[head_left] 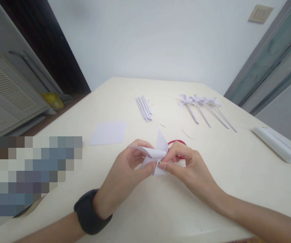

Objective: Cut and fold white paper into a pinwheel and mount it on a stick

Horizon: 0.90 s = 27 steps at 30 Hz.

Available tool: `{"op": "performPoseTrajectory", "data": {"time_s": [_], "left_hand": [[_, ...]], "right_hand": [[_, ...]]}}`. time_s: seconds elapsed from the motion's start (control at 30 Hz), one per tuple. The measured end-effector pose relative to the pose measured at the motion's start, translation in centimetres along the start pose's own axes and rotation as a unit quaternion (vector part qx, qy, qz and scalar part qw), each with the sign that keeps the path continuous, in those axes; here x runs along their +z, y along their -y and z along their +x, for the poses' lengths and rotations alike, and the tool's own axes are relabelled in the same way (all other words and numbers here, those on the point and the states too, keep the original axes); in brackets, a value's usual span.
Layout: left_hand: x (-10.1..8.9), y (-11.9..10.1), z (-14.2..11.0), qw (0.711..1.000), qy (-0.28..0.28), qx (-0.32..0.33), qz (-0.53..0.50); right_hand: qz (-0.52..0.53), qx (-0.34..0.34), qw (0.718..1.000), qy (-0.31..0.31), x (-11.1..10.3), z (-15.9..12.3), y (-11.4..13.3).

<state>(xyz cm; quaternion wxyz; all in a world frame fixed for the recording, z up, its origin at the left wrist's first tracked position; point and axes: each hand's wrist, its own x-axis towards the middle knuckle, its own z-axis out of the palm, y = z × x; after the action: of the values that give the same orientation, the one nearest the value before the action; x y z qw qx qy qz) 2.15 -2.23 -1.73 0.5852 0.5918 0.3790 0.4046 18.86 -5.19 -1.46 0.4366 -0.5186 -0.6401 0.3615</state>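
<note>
Between my two hands is a white paper pinwheel (162, 143) with curled blades, held just above the table near its front. My left hand (135, 162), a black band on its wrist, pinches the paper from the left with thumb and fingers. My right hand (183, 160) grips it from the right, thumb and forefinger closed near the pinwheel's centre. Something red with a looped rim, perhaps scissors handles (177, 141), lies on the table partly hidden behind my right hand.
Rolled paper sticks (143, 108) lie at the middle back. Several finished pinwheels on sticks (202, 106) rest at the back right. A paper sheet (108, 133) lies on the left. A white elongated object (279, 143) is at the right edge. Small scraps (188, 133) dot the table (145, 216).
</note>
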Motion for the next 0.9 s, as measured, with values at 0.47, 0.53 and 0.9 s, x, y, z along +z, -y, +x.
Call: {"op": "performPoseTrajectory", "data": {"time_s": [0.47,0.53,0.9], "left_hand": [[-0.1,-0.2,-0.1,0.999,0.032,0.015,0.041],[-0.1,-0.5,-0.1,0.998,0.026,0.013,0.05],[-0.2,-0.7,0.1,1.0,0.018,0.01,0.021]], "right_hand": [[-0.014,0.032,0.999,0.009,0.1,0.0,-0.1],[-0.019,0.029,0.999,0.007,0.1,0.0,-0.1],[-0.008,0.03,1.0,0.002,0.0,-0.2,-0.2]]}}
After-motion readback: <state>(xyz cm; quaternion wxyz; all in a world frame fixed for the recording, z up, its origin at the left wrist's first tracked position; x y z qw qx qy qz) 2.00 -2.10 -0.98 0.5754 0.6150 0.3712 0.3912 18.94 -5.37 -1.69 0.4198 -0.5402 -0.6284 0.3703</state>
